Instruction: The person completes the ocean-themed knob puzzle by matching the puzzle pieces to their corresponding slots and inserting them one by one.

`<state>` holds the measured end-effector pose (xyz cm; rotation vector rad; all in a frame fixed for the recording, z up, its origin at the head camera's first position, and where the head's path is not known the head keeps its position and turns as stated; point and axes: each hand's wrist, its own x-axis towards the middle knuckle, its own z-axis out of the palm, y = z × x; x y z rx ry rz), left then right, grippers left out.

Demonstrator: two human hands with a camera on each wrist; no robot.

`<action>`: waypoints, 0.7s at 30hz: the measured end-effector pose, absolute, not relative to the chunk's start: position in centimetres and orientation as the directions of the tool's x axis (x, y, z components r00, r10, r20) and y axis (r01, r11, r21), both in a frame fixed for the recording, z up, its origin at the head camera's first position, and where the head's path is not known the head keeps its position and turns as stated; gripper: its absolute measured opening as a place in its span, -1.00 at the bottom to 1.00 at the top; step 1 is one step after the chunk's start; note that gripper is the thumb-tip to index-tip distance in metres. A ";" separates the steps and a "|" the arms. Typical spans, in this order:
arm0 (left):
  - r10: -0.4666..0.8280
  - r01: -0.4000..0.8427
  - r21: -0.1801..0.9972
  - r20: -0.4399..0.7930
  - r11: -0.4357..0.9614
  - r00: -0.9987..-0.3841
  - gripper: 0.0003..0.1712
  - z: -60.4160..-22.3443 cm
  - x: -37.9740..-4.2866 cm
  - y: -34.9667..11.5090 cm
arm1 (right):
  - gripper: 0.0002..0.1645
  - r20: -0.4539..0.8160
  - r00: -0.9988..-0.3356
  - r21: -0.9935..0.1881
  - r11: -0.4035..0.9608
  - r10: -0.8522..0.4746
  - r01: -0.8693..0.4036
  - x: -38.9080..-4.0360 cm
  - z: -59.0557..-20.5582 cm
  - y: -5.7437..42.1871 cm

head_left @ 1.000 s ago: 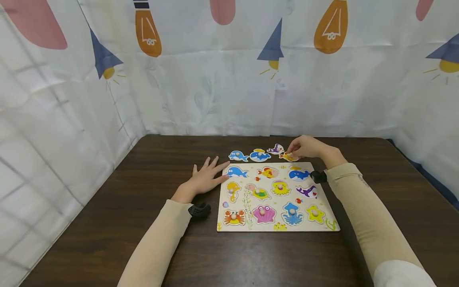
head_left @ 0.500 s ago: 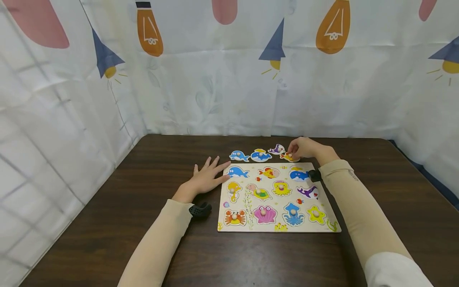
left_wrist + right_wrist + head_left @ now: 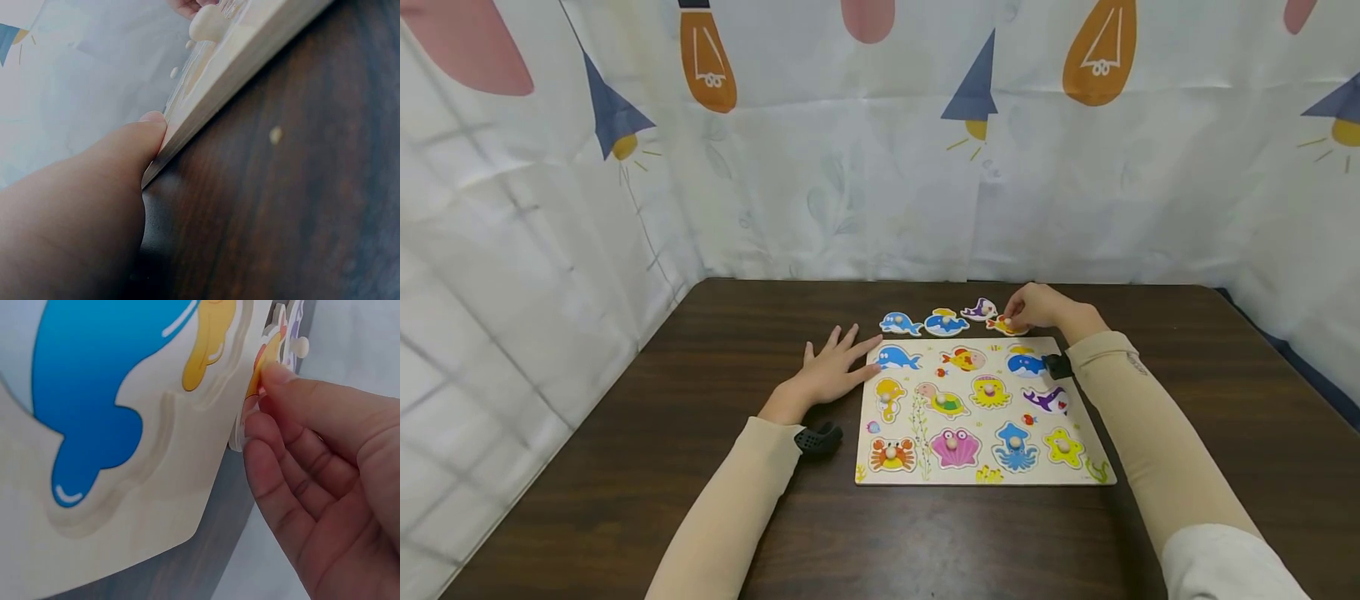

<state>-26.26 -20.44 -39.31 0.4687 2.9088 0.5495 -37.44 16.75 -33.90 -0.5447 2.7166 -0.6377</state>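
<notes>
A wooden knob puzzle board (image 3: 985, 418) lies on the table. My left hand (image 3: 823, 375) rests at its upper left edge with fingers spread; in the left wrist view the thumb (image 3: 128, 147) touches the board's side. Just beyond the far right edge of the board, my right hand (image 3: 1047, 308) pinches an orange and yellow fish puzzle piece (image 3: 999, 326). In the right wrist view the thumb and fingers are on that fish piece (image 3: 273, 350), whose knob is covered. The fish, dolphin, whale and purple orca recesses on the board hold no pieces.
Along the board's far edge lie a blue dolphin piece (image 3: 898, 324), a blue whale piece (image 3: 947, 323) and a purple orca piece (image 3: 979, 310). Several knobbed pieces, such as the crab (image 3: 892, 456) and starfish (image 3: 1063, 447), sit in the board. A printed curtain (image 3: 880, 192) hangs behind the table.
My right forearm has shifted slightly left while the hand stays at the fish piece. My left hand and the board have not moved visibly, beyond a small camera shift.
</notes>
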 end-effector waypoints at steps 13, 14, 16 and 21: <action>0.329 0.278 0.368 -0.083 0.887 -0.941 -0.22 -39.2 -26.0 -20.5 | -0.89 -0.182 -0.864 -0.437 0.826 -0.469 -0.356 -37.3 -34.6 16.7; 0.328 0.277 0.369 -0.082 0.887 -0.941 -0.22 -39.2 -25.9 -20.5 | -0.88 -0.181 -0.864 -0.434 0.827 -0.469 -0.358 -37.2 -34.6 16.7; 0.327 0.276 0.369 -0.081 0.887 -0.942 -0.22 -39.4 -25.9 -20.5 | -0.88 -0.181 -0.862 -0.433 0.825 -0.474 -0.363 -37.2 -34.7 16.7; 0.320 0.270 0.367 -0.083 0.890 -0.944 -0.22 -39.4 -25.8 -20.4 | -0.87 -0.155 -0.859 -0.427 0.818 -0.487 -0.386 -37.0 -34.7 17.0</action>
